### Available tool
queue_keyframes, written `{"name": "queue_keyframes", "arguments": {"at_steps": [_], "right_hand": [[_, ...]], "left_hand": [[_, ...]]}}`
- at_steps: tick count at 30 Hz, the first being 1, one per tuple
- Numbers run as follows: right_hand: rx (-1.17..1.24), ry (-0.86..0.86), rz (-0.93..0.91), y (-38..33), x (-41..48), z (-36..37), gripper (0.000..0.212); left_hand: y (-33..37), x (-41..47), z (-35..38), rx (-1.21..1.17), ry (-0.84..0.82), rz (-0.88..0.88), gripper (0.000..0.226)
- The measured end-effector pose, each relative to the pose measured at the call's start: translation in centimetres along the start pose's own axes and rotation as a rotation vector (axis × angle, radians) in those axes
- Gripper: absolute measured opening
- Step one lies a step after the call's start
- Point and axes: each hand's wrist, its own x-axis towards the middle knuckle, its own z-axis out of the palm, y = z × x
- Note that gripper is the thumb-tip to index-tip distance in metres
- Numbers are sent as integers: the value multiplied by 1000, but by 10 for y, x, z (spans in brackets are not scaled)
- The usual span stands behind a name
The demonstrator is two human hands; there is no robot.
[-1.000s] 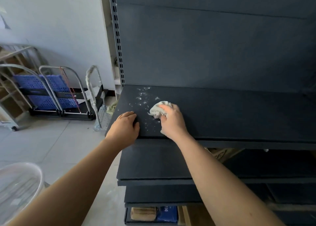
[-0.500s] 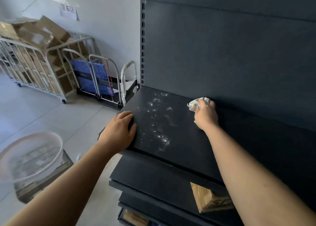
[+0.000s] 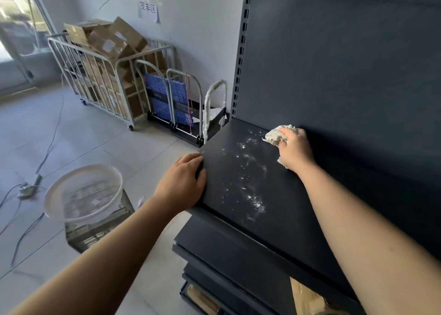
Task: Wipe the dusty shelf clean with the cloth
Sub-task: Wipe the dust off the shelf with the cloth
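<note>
Your right hand (image 3: 294, 151) grips the crumpled off-white cloth (image 3: 276, 134) at the dark flat metal shelf's (image 3: 274, 231) back; your flat left hand (image 3: 182, 183) steadies its edge. White dust specks (image 3: 250, 183) between your hands remain unwiped.

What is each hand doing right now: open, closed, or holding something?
Left hand: open, resting on the shelf.
Right hand: gripping the cloth against the shelf.

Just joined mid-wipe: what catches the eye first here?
Most striking is the white dust speckling the left end of the dark shelf. At the back, the right hand grips a bunched pale cloth, while the left hand rests on the shelf's left edge. On the floor to the left, a white basin sits on a crate.
</note>
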Motion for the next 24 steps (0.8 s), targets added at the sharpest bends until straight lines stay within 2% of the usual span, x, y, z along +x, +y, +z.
{"name": "queue_keyframes", "arguments": {"at_steps": [6,9,11,14,17,24], "right_hand": [[-44,-168,-139,-43,10,41,45],[167,-325,-203,-52,6,44,47],[317,-277,-148,-47,15,36,45],[121,-103,-127,-30,35,30,42],[-16,-160,-148,-31,43,45,43],[-27,-267,-307,-61,33,63,45]], "left_hand": [[-4,2,2,-22,5,21,37],[-4,1,3,-26,5,17,40],[-3,0,4,-24,23,4,41],[-3,0,7,-15,40,-6,42],[-5,1,8,-13,37,2,42],[-4,-3,7,-18,55,-18,40]]}}
